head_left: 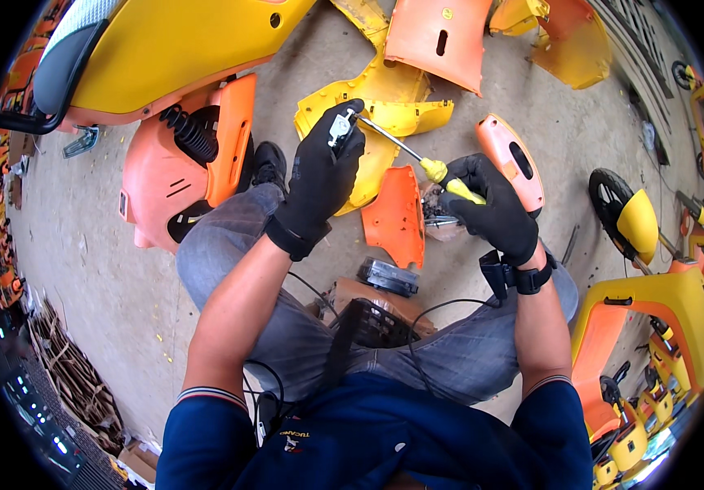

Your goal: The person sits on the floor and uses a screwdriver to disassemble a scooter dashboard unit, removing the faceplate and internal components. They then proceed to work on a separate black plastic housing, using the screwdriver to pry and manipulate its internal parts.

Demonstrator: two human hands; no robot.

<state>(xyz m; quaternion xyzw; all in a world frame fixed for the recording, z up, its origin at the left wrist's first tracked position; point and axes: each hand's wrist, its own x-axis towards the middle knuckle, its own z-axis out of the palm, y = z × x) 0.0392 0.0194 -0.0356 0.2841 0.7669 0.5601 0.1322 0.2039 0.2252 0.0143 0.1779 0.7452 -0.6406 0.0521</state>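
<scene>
At upper centre of the frame, the left hand [325,163] grips a small metal part [340,128], probably to steady it for the screwdriver [434,169] grasped in the right hand [495,204]. Beyond them, a yellow plastic panel [409,117] lies on the floor [82,261].

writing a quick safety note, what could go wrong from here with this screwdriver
The screwdriver in the right hand points toward the small metal part in the left hand, so a slip might jab those gloved fingers.

The part appears held up with no bench or clamp supporting it, so it could twist out of the grip and fall toward the floor or the yellow panel.
</scene>
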